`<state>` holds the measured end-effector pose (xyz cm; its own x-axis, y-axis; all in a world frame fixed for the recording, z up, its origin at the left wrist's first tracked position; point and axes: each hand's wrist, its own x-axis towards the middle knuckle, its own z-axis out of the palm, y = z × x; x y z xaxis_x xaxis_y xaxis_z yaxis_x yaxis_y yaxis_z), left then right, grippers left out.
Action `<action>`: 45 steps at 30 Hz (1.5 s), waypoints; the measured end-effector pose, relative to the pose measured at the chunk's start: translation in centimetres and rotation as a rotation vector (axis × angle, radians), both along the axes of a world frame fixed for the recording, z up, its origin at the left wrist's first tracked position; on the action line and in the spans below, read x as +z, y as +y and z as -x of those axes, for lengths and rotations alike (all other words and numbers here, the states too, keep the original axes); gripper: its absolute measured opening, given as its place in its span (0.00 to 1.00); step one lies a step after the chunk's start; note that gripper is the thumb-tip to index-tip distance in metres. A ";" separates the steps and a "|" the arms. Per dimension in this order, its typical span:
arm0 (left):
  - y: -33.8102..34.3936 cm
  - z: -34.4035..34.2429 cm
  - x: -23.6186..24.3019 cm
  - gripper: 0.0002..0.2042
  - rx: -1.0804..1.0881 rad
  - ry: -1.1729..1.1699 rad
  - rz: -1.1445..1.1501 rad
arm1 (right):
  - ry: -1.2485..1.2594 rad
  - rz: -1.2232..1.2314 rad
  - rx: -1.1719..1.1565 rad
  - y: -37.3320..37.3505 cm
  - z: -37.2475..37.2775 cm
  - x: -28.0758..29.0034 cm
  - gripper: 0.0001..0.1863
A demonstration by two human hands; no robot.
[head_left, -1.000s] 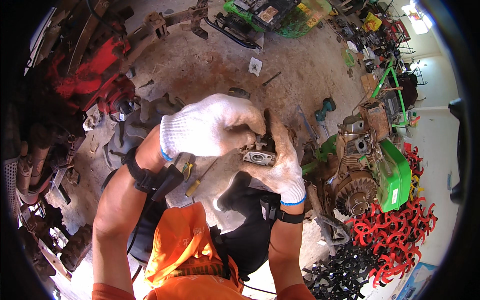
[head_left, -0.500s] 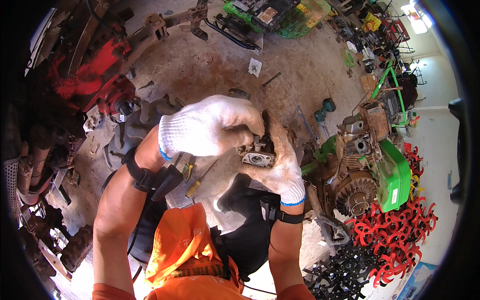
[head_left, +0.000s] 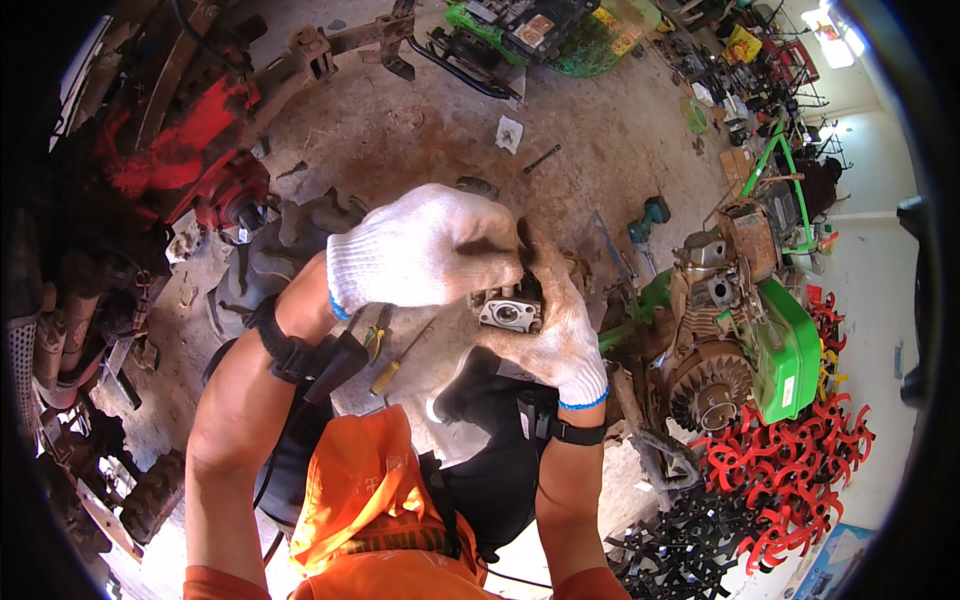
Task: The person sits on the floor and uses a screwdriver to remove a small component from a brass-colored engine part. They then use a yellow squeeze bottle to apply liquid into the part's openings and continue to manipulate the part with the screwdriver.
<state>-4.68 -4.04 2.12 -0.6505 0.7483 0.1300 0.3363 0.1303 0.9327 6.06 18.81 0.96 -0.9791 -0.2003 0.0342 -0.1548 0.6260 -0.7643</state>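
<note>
In front of my body, a small metal carburetor rests in my right hand, its pale flange with a round bore facing me. The gloved fingers and thumb of that hand close around its right side and underside. My left hand, also in a white knitted glove, is closed with its fingertips curled down onto the carburetor's upper part. Those fingertips hide the part they grip. A yellow-handled screwdriver lies on the floor below my left wrist.
To the right stands a dirty engine with a green tank, near a heap of red curved blades. A teal power tool lies on the concrete floor. Red machinery fills the left side; a green machine stands ahead.
The carburetor has tilted so its flange shows more fully. My left hand has moved slightly right and its fingers have curled tighter over the top. My right hand stays nearly in place.
</note>
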 end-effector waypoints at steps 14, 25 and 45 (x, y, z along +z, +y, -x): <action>0.1 0.5 -1.3 0.10 -0.028 -0.181 -0.096 | -0.143 0.222 0.020 0.2 -0.2 -0.1 0.65; 0.3 0.5 -0.5 0.13 0.029 -0.105 -0.006 | -0.244 0.423 0.012 -0.2 -0.1 0.1 0.65; -0.7 0.7 -0.2 0.12 0.006 -0.038 0.047 | -0.232 0.187 -0.021 0.0 -0.2 -0.3 0.66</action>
